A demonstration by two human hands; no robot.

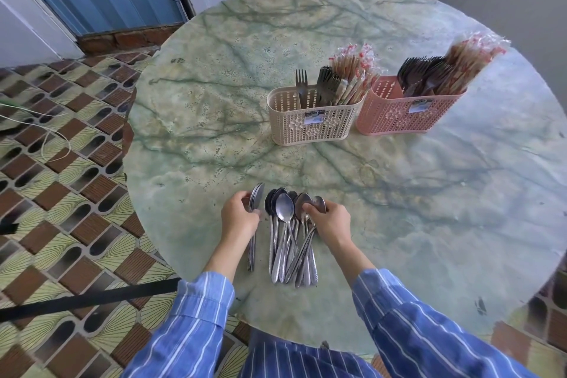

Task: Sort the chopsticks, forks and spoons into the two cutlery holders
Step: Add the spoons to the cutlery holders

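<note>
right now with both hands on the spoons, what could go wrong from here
The spoon stack the left hand grips could fan apart or slip. The spoon pile the right hand pinches from lies crossed, so lifting one may drag others. The pink holder looks packed and its contents lean, so adding spoons might tip it.

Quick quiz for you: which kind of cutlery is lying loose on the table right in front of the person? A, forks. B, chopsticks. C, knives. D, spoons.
D. The spoons lie in a loose pile on the table, where the left hand grips a few and the right hand picks at the pile. The forks and wrapped chopsticks stand in the beige holder and pink holder.
</note>
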